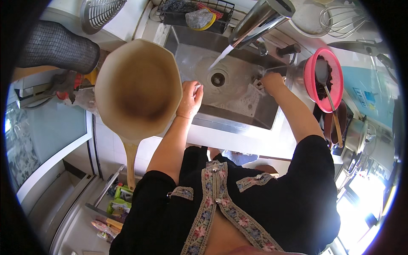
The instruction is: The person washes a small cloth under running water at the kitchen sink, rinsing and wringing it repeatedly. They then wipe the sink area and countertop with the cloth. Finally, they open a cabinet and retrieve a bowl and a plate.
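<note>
Running water falls from a chrome faucet into a stainless steel sink, close to its round drain. My left hand, wet and with fingers curled, is at the sink's left side, right beside the rim of a pale pan. Whether it grips that rim cannot be told. The pan has a brown-stained inside and a wooden handle pointing towards me. My right hand reaches down into the right corner of the sink, at a small pale object; its fingertips are hidden.
A pink plastic colander with dark contents and a ladle stands right of the sink. Behind the sink sits a black wire basket with scrubbers. A whisk and a knife are at upper right. An open drawer is lower left.
</note>
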`<state>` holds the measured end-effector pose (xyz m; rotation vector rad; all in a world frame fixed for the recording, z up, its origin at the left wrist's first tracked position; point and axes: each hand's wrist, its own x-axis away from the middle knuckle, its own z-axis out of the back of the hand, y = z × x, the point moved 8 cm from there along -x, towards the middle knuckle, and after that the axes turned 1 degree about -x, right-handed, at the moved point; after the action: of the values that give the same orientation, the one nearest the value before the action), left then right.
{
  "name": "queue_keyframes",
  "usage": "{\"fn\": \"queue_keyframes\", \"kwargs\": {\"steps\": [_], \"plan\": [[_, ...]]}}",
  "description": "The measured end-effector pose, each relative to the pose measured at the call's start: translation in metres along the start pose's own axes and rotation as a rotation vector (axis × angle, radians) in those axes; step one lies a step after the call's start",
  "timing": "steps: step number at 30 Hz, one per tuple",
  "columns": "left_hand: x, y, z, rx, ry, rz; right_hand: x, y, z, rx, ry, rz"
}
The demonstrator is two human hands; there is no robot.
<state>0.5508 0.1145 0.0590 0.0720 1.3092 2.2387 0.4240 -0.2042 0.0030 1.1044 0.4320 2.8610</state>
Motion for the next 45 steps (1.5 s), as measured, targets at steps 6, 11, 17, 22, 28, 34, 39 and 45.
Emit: {"fn": "queue_keyframes", "kwargs": {"steps": [6,11,17,22,28,34,39,45], "plan": [[-0.001,0.002,0.002,0.005,0.024,-0.053,-0.011,-0.048,-0.019,-0.037,-0.129,0.328],[-0.001,-0.001,-0.002,-0.017,-0.025,0.008,-0.039,-0.073,-0.046,-0.441,-0.067,0.375],[-0.003,0.005,0.002,-0.028,0.035,-0.069,-0.064,-0.103,-0.006,-0.817,0.089,0.181],[-0.002,0.002,0.003,-0.003,0.035,-0.015,-0.053,-0.085,0.010,-1.187,0.234,-0.120],[-0.003,0.002,0.002,-0.112,0.024,-0.061,-0.112,-0.182,0.028,-1.151,0.286,0.047],[-0.002,0.005,0.004,-0.031,0.062,-0.039,-0.076,-0.210,0.025,-0.967,0.020,0.252],[-0.003,0.002,0.002,-0.037,0.052,-0.051,-0.032,-0.129,-0.066,-1.031,-0.221,0.238],[-0.001,0.005,0.000,-0.010,0.003,0.027,0.066,-0.055,-0.091,-1.115,-0.927,-0.207]]}}
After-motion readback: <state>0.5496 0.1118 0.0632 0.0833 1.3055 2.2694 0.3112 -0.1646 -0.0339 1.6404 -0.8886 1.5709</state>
